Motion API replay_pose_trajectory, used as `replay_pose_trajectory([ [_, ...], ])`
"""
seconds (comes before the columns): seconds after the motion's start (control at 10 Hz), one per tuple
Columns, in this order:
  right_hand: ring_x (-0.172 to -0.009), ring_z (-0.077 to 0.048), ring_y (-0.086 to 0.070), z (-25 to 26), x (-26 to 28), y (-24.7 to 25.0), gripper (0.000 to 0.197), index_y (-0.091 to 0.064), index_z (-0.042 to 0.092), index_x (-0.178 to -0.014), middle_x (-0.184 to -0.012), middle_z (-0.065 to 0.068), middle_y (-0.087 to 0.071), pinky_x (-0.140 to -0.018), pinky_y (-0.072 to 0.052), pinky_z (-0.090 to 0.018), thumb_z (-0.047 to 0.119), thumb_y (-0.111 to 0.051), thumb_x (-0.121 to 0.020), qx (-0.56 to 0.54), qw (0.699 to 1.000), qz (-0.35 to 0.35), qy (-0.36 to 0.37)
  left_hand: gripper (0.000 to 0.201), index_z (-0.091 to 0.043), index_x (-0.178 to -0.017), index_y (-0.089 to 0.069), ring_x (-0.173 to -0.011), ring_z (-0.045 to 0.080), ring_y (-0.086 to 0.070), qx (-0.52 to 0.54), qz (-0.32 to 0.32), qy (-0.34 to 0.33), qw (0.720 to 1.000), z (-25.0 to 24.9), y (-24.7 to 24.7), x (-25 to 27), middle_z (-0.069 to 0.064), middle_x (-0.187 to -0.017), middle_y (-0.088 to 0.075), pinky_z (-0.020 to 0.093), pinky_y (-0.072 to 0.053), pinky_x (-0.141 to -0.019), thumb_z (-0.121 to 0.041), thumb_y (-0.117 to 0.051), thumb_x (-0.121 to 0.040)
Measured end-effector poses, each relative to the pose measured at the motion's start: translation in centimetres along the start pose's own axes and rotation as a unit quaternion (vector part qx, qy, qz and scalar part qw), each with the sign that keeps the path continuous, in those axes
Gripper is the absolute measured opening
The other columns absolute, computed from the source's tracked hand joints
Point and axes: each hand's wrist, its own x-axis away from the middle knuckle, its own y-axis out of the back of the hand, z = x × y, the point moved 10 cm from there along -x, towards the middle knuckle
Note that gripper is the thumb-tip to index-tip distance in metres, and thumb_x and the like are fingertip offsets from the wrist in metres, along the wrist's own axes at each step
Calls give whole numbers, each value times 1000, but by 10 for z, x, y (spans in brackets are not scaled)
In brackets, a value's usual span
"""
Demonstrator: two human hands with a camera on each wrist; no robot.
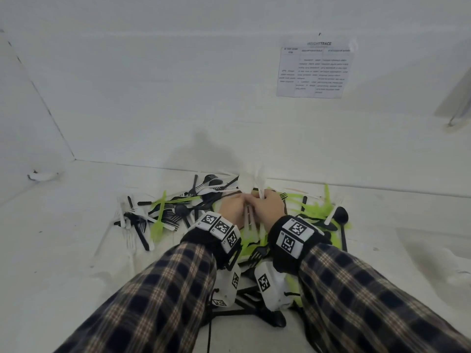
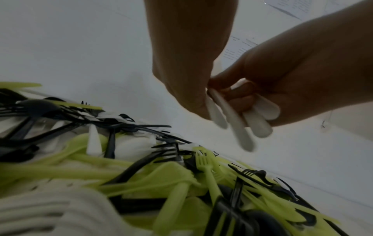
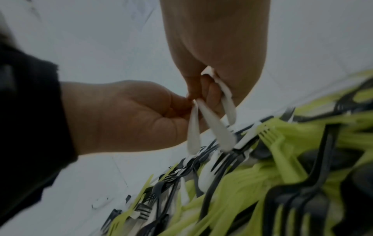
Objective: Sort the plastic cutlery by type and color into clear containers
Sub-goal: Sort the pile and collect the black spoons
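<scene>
White plastic cutlery (image 1: pixel 251 186), a small bunch, held upright between both hands above the pile. Head view: spoon bowl and fork tines stick up over the fingers, handles (image 1: pixel 248 220) hang down between the palms. Left wrist view: about four rounded white handle ends (image 2: pixel 240 126) fan out below the hands; right wrist view shows three tapered white handles (image 3: pixel 214 126), blurred.

Right hand (image 1: pixel 267 208) grip: fingers curled round the bunch, clamped on it. Left hand (image 1: pixel 232 207) grip: fingertips pinch the same bunch from its side, thumb and fingers closed on the handles. Hands touch each other at the fingers.

Pile (image 1: pixel 178 210) of mixed cutlery lies on the white tabletop (image 1: pixel 63 250) under and around the hands, against the back wall: black forks (image 1: pixel 139 226), a black spoon (image 1: pixel 341 216) on the right, lime-green pieces (image 1: pixel 159 217), loose white forks (image 1: pixel 122 212) at the left edge. All tangled, colours and types overlapping. Green fork (image 2: pixel 203 164) lies right under the held bunch, black fork (image 3: pixel 290 212) close to the right wrist camera.

Wrists carry white marker-tag bands (image 1: pixel 220 226) over black cuffs, plaid sleeves (image 1: pixel 153 301) behind. Printed sheet (image 1: pixel 314 71) is taped to the wall, upper right, text too small to read. Sleeves and wrist units hide the near part of the pile.
</scene>
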Motion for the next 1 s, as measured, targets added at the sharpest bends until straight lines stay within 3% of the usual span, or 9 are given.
replay_pose_trajectory([
  [0.2,-87,-31,-63,-4,3,-21,15,-66,10,-81,-88,-16,-69,-84,-52,-41,24,-64,-83,46,999,-7,-2,28,5,-110,-62,-94,31,-63,-2,-12,9,1000,11,21,-8,21,-102,-65,39,-49,-92,-3,-38,-98],
  [0.3,-77,-29,-59,-5,6,-46,20,-60,14,-71,-77,-13,-63,-74,-49,-39,27,-59,-85,90,995,49,5,36,6,-129,-49,-77,22,-58,-89,-29,19,995,5,33,-10,18,-100,-61,34,-50,-74,-9,-35,-99],
  [0.4,-75,-33,-64,-5,10,-54,16,-64,13,-71,-77,-16,-67,-69,-52,-39,25,-61,-80,117,991,61,11,42,6,-136,-42,-109,31,-57,-196,-1,44,980,13,42,-26,24,-138,-47,44,-45,-100,-12,-32,-100],
  [0.5,-54,-18,-56,1,13,-59,20,-59,17,-62,-65,-6,-62,-46,-41,-24,20,-62,-82,88,991,98,7,41,6,-135,-43,-100,32,-61,-210,-13,47,976,5,54,-20,22,-130,-54,37,-54,-84,-12,-32,-99],
  [0.6,-49,-15,-44,10,3,-52,29,-52,13,-58,-57,-1,-51,-46,-32,-24,20,-56,-86,60,995,75,-8,42,5,-137,-40,-59,15,-46,-134,-68,56,987,-11,76,-6,3,-80,-51,18,-42,-40,-10,-34,-98],
  [0.7,-65,-23,-47,22,-16,-43,28,-51,8,-65,-61,-2,-47,-54,-33,-28,21,-49,-89,108,993,48,13,50,5,-138,-39,-99,32,-59,-169,-120,67,976,-13,110,-30,10,-117,-60,25,-38,-56,-24,-27,-99],
  [0.8,-76,-23,-45,38,-33,-36,35,-38,13,-60,-64,0,-42,-66,-32,-27,22,-43,-94,189,980,40,42,40,8,-130,-45,-125,36,-48,-220,-156,59,961,-39,123,-8,24,-134,-50,34,-43,-92,-15,-32,-101],
  [0.9,-87,-29,-51,48,-50,-46,29,-50,3,-77,-80,-9,-52,-71,-31,-28,20,-38,-97,257,961,67,72,31,7,-120,-55,-96,20,-63,-384,-125,66,912,-44,129,-14,19,-124,-60,28,-49,-77,-7,-40,-98],
  [1.0,-107,-33,-53,52,-62,-63,28,-58,0,-98,-108,-19,-60,-80,-37,-31,20,-39,-98,334,933,95,95,25,4,-107,-58,-85,11,-60,-299,-146,41,942,-45,133,-19,19,-111,-61,16,-35,-52,-7,-37,-98],
])
